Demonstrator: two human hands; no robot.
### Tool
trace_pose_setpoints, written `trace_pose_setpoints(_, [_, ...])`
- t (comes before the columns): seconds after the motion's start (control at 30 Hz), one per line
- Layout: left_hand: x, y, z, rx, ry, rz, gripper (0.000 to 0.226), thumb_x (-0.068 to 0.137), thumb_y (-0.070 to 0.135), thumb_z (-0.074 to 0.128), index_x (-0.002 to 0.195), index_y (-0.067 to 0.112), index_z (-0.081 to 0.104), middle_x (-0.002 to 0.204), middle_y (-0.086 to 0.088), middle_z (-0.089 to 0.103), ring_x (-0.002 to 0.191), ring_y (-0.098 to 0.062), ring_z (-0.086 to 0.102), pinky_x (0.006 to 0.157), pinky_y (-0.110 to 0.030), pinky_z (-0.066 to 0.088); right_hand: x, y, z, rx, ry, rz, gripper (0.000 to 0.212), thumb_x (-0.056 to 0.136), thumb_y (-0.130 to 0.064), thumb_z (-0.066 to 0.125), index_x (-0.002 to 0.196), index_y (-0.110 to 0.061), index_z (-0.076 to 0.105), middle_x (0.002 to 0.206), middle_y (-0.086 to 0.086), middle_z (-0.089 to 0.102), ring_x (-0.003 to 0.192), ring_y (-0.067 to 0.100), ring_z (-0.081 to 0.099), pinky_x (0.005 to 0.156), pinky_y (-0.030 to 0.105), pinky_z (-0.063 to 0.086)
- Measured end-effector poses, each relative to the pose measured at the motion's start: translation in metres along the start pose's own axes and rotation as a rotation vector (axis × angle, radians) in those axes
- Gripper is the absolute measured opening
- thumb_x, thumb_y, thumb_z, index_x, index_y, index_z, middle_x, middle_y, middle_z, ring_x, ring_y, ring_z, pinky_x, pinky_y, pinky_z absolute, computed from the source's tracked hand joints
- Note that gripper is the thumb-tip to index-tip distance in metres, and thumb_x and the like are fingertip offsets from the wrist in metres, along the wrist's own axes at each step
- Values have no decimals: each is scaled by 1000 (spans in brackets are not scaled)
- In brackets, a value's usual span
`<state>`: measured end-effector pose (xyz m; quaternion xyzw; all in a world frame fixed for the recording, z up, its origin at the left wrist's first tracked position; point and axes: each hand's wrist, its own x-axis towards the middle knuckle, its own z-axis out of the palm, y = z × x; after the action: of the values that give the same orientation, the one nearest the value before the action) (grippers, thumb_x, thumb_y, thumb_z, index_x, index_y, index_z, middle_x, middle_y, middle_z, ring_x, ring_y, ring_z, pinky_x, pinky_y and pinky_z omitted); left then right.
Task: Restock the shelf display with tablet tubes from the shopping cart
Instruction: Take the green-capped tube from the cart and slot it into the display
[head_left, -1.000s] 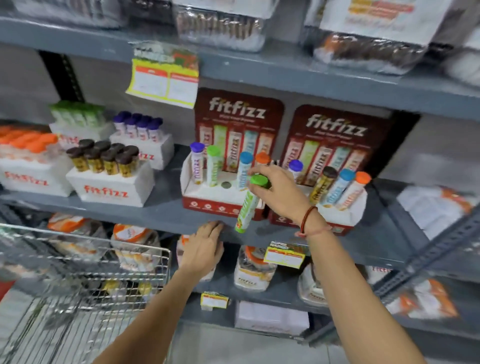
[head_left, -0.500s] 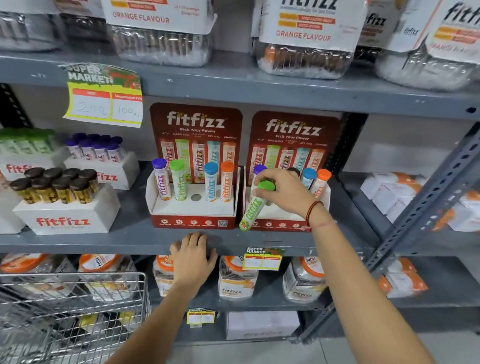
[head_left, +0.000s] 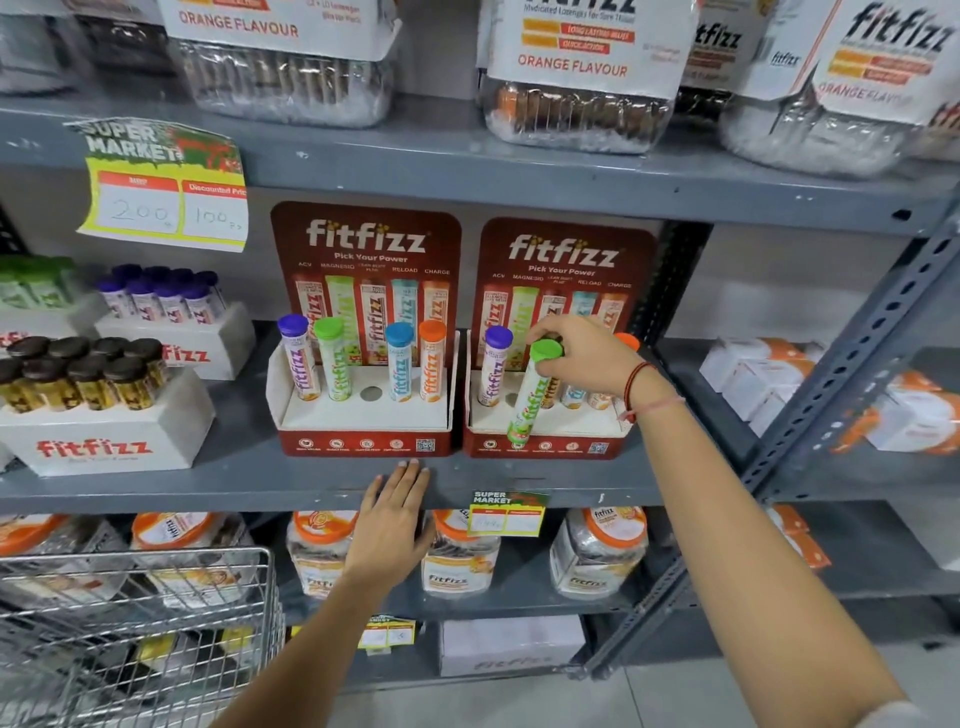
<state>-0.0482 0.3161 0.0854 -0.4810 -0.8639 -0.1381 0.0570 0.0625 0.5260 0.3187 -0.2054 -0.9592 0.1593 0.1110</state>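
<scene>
So we're at a grey metal shelf (head_left: 493, 483) stocked with fitfizz stuff. Our right hand (head_left: 582, 356) has its fingers pinched around the cap end of a green-capped tablet tube (head_left: 530, 400), held tilted over the right display tray (head_left: 540, 441), its bottom end down at the tray's front edge. Our left hand (head_left: 392, 525) is flat and open, palm down on the shelf edge, holding nothing. The left display tray (head_left: 358, 431) has one unfilled hole. The wire shopping cart (head_left: 135, 639) sits lower left.
</scene>
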Motion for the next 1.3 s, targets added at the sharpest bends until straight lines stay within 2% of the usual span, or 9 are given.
trace_pose_setpoints(0.07, [1, 0, 0, -2, -3, -3, 63, 93, 44, 40, 144, 16, 17, 154, -5, 22, 141, -18, 17, 114, -35, 1, 6, 3, -2, -12, 14, 15, 32, 81, -14, 67, 113, -13, 63, 124, 7, 61, 115, 26, 52, 92, 33, 41])
trace_pose_setpoints(0.17, [1, 1, -1, -18, 0, -11, 63, 93, 42, 43, 144, 16, 19, 154, -6, 23, 141, -19, 18, 114, -36, 1, 17, 3, -4, -24, 49, 33, 38, 81, -21, 69, 116, -9, 62, 110, 9, 61, 100, 20, 48, 80, 27, 37])
trace_pose_setpoints(0.23, [0, 2, -2, -29, 4, -10, 62, 92, 40, 45, 143, 15, 21, 153, -7, 25, 141, -20, 19, 115, -37, 4, 24, 1, -4, -27, 57, 57, 40, 82, -24, 67, 118, -7, 60, 109, 11, 59, 109, 24, 44, 82, 30, 35])
trace_pose_setpoints(0.3, [0, 1, -3, -35, 2, 2, 61, 92, 38, 46, 143, 14, 22, 153, -7, 25, 141, -20, 19, 116, -39, 7, 31, -1, -2, -35, 66, 89, 41, 82, -27, 67, 118, -8, 59, 119, 15, 57, 117, 29, 44, 81, 31, 36])
trace_pose_setpoints(0.43, [-1, 1, -6, -40, -9, 16, 61, 93, 36, 44, 144, 15, 19, 154, -6, 22, 142, -20, 15, 116, -39, 6, 43, -2, 2, -55, 113, 184, 43, 82, -28, 65, 119, -9, 56, 128, 17, 49, 119, 32, 47, 92, 38, 43])
trace_pose_setpoints(0.73, [-1, 1, -6, -27, -15, 17, 62, 94, 38, 41, 145, 16, 15, 155, -5, 18, 142, -19, 12, 116, -38, 4, 54, -5, 2, -62, 98, 237, 45, 80, -27, 68, 118, -8, 55, 126, 17, 47, 109, 32, 54, 91, 40, 49])
trace_pose_setpoints(0.93, [-1, 0, -5, -15, -20, 15, 62, 94, 40, 40, 145, 17, 14, 155, -5, 17, 142, -18, 11, 116, -37, 2, 56, -6, 1, -44, 90, 219, 42, 79, -24, 70, 115, -5, 58, 124, 17, 51, 106, 30, 56, 86, 36, 49])
trace_pose_setpoints(1.3, [-1, 0, -5, -7, -47, 0, 64, 94, 41, 39, 145, 18, 10, 156, -3, 13, 143, -17, 8, 116, -36, 1, 59, 0, -7, -111, -57, 134, 43, 83, -21, 68, 124, -11, 57, 136, 18, 47, 126, 34, 43, 102, 38, 39])
